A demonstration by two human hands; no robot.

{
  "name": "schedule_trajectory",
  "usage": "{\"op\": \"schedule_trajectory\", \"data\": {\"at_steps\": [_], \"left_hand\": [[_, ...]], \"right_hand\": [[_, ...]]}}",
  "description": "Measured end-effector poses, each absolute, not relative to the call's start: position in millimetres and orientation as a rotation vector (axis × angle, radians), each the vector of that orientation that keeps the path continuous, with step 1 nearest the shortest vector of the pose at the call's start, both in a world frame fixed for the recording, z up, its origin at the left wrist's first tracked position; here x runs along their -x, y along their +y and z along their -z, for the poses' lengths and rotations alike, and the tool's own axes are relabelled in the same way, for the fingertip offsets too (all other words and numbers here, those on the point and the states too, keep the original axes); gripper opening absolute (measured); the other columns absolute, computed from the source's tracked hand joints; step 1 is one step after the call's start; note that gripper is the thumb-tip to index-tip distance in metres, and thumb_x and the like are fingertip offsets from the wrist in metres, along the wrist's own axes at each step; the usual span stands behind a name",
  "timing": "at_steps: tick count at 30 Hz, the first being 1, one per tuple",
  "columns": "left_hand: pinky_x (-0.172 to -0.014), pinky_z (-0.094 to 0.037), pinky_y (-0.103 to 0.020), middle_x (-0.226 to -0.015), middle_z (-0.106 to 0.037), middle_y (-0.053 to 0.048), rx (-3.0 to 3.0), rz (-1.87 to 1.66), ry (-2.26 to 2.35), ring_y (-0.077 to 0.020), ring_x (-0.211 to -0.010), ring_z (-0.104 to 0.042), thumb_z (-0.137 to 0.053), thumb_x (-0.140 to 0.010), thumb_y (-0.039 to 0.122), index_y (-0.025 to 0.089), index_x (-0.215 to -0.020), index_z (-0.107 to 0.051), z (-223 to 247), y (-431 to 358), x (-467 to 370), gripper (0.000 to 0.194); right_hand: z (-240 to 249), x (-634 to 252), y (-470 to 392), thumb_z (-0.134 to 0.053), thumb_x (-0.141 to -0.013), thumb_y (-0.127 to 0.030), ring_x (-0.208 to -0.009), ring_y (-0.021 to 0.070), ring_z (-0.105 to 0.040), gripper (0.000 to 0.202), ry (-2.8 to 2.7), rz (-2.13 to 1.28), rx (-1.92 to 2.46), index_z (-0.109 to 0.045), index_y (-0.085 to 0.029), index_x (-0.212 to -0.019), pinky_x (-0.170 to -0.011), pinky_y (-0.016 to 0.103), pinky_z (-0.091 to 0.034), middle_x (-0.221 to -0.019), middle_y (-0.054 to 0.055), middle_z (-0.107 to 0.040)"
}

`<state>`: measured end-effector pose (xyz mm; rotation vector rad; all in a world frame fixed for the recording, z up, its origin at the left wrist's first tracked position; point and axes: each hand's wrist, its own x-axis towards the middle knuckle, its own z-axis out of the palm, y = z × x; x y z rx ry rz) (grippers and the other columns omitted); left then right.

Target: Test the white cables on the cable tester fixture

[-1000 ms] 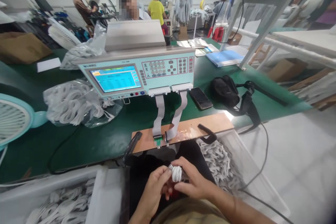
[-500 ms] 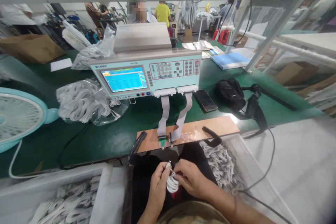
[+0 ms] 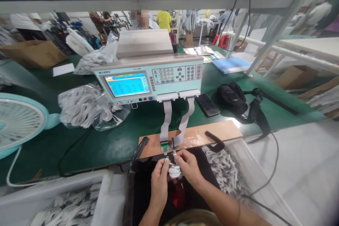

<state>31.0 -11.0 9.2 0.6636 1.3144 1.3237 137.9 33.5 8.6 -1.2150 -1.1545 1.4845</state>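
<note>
Head view: low in front of us, our left hand and right hand hold a small, smooth white cable wound into rounded loops, which hangs between them above our dark-clothed lap. Our left fingertips pinch one slim plug just beside the small green circuit board; our right thumb and fingers grip the other end close to the neighbouring connector, and we cannot tell whether either end is seated. To our left, a pale, smooth-walled bin holds soft heaps of looped cables; to our right, a translucent bin holds a tangled greyish-white pile. Just past our hands, a flat, glossy tan board lies along the edge of the green table, a curved black clamp near each end. From the two connectors, flat grey ribbon cables rise in gentle bends to the boxy, pale-blue tester with its lit screen. To its left we see a round, ribbed turquoise fan and a crinkled clear bag of coiled cables; to its right, a slick black phone and a soft black pouch. Farther back lie a creased brown carton and a flat blue folder, with a person in yellow beyond.
</note>
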Motion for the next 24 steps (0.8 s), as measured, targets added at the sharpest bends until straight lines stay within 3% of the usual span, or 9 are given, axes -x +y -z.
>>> {"op": "schedule_trajectory", "data": {"at_steps": [11, 16, 24], "left_hand": [[-0.046, -0.041, -0.019, -0.057, -0.055, 0.002, -1.046, -1.065, 1.406, -0.0108, -0.049, -0.049, -0.051, -0.083, 0.042, 0.016, -0.07, -0.06, -13, -2, 1, 0.03], [-0.053, -0.043, -0.022, -0.064, -0.059, 0.001, -1.048, -1.046, 1.408, -0.0126, -0.052, -0.052, -0.053, -0.08, 0.041, 0.015, -0.076, -0.065, -15, 6, 10, 0.029], [-0.053, -0.033, -0.02, -0.053, -0.043, 0.004, -1.097, -1.184, 1.477, -0.0108, -0.054, -0.041, -0.052, -0.081, 0.034, 0.017, -0.055, -0.048, -4, 10, 2, 0.032]], "right_hand": [[-14, -131, 34, -0.069, -0.067, -0.043, -0.049, 0.0101, -0.043, 0.031, -0.91, -1.551, 1.203, -0.055, -0.016, -0.061, -0.049, 0.023, -0.036, -0.053, -0.003, -0.051], [-14, -126, 35, -0.073, -0.062, -0.045, -0.045, 0.0103, -0.045, 0.035, -0.722, -1.643, 1.203, -0.056, -0.015, -0.061, -0.047, 0.023, -0.037, -0.052, -0.002, -0.053], [-11, -127, 35, -0.074, -0.062, -0.047, -0.048, 0.0105, -0.046, 0.036, -0.747, -1.631, 1.199, -0.058, -0.014, -0.062, -0.05, 0.023, -0.037, -0.054, -0.002, -0.055]]}}
